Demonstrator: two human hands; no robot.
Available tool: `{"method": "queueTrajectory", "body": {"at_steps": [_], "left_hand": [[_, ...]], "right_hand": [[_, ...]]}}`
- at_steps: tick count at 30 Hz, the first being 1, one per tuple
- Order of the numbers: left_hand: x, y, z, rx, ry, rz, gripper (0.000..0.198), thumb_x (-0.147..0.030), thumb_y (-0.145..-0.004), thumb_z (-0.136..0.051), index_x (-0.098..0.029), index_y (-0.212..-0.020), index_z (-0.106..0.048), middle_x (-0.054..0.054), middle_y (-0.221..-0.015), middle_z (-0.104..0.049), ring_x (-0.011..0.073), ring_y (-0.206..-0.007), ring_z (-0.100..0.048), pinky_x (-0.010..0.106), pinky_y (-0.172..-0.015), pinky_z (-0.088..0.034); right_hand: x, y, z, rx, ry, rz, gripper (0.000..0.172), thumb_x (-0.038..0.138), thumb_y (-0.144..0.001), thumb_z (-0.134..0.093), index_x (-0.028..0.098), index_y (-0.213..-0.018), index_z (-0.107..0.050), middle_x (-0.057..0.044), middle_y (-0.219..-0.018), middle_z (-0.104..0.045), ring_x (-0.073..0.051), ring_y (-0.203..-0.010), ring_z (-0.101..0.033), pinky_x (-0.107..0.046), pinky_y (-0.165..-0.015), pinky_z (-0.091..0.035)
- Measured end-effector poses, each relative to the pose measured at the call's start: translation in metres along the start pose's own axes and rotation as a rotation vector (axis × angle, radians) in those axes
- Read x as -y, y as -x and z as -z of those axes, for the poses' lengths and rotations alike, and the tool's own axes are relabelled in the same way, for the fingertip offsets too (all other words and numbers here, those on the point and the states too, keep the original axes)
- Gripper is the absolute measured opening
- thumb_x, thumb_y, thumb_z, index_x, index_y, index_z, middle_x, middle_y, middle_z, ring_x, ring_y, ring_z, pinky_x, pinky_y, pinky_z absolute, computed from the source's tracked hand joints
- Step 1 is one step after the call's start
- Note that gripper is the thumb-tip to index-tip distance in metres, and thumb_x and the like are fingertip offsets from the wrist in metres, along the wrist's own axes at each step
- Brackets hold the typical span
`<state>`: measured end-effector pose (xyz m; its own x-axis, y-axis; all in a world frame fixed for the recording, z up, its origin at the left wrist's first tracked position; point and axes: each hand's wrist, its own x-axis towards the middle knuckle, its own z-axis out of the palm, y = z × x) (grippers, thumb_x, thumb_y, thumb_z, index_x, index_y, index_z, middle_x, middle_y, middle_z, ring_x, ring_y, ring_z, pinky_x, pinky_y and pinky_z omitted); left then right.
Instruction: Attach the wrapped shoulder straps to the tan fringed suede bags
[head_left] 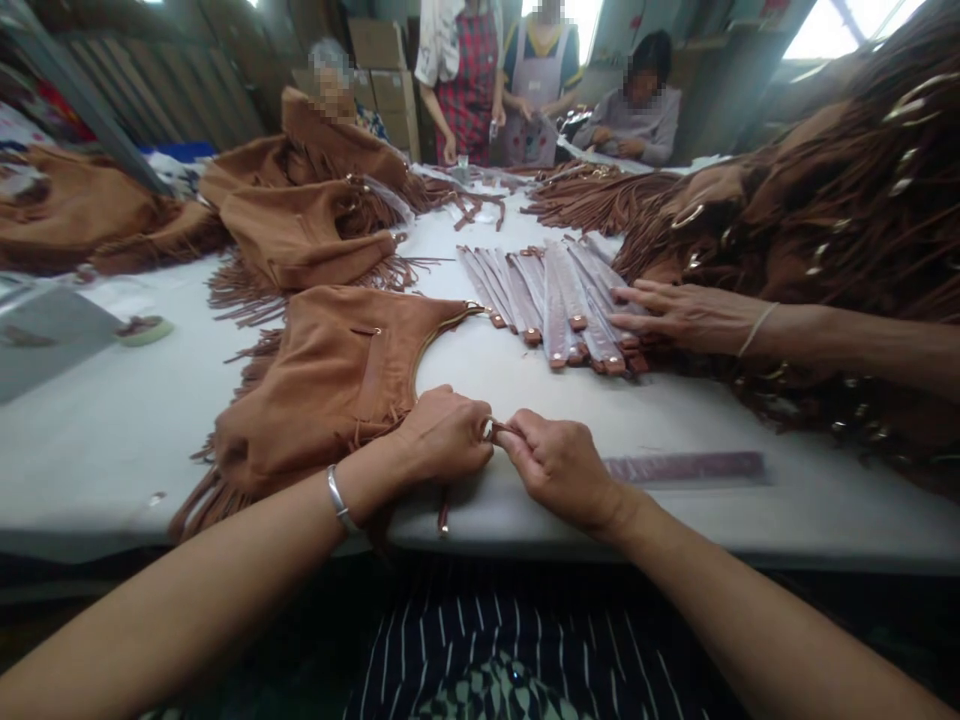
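Observation:
A tan fringed handbag (330, 370) lies on the table with its curved zip opening turned to the right. My left hand (450, 432) is closed on the bag's near corner, by a small metal ring (489, 428). Close against it, my right hand (555, 465) pinches a brown leather strap end at that ring. A plastic-wrapped brown strap (690, 467) runs out to the right from behind my right hand. Whether the strap end passes through the ring, I cannot tell. Below my left hand hangs a thin brown tassel (443, 512) with a metal tip.
Several plastic-wrapped straps (556, 300) lie fanned out beyond my hands. Another person's hand (682, 315) reaches over them from the right. A tall pile of fringed brown bags (825, 220) borders the right side. More tan bags (292, 225) lie at the back left. Several people stand or sit behind the table.

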<state>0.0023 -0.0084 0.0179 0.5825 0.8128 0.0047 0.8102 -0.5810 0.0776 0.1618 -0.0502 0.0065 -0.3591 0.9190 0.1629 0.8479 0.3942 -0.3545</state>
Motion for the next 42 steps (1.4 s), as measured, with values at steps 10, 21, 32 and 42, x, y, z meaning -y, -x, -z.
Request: {"method": "queueTrajectory", "body": {"at_steps": [10, 21, 32, 42], "left_hand": [[-0.002, 0.003, -0.004, -0.081, 0.000, 0.066, 0.020, -0.030, -0.073, -0.046, -0.018, -0.071, -0.062, 0.006, -0.060, -0.063, 0.0252, -0.065, -0.060, 0.034, -0.063, -0.041], [0.012, 0.000, 0.001, 0.047, 0.074, -0.169, 0.015, -0.027, -0.071, -0.048, -0.019, -0.066, -0.060, 0.004, -0.057, -0.060, 0.0196, -0.057, -0.056, 0.027, -0.052, -0.033], [0.004, 0.011, 0.003, 0.043, -0.052, -0.155, 0.026, -0.038, -0.072, -0.052, -0.015, -0.084, -0.054, 0.006, -0.070, -0.063, 0.0235, -0.065, -0.059, 0.035, -0.065, -0.041], [-0.008, 0.034, 0.006, 0.021, -0.122, -0.207, 0.032, -0.046, -0.083, -0.047, -0.015, -0.086, -0.054, 0.007, -0.082, -0.059, 0.0245, -0.075, -0.054, 0.036, -0.067, -0.039]], "right_hand": [[0.003, -0.017, 0.021, 0.239, -0.083, -0.092, 0.028, 0.031, -0.092, -0.041, 0.015, -0.075, -0.056, -0.006, -0.072, -0.062, -0.015, -0.063, -0.053, -0.024, -0.056, -0.030], [-0.012, -0.020, 0.022, 0.269, -0.170, 0.120, 0.022, 0.026, -0.090, -0.044, 0.012, -0.080, -0.059, -0.005, -0.072, -0.060, -0.013, -0.065, -0.051, -0.023, -0.060, -0.032], [-0.016, -0.040, 0.043, 0.598, -0.532, 0.070, 0.025, 0.029, -0.084, -0.048, 0.012, -0.066, -0.053, 0.005, -0.049, -0.041, -0.007, -0.045, -0.036, -0.019, -0.044, -0.025], [-0.021, -0.035, 0.048, 0.620, -0.563, 0.179, 0.019, 0.028, -0.083, -0.051, 0.012, -0.077, -0.060, -0.002, -0.065, -0.055, -0.012, -0.059, -0.050, -0.023, -0.056, -0.040]]}}
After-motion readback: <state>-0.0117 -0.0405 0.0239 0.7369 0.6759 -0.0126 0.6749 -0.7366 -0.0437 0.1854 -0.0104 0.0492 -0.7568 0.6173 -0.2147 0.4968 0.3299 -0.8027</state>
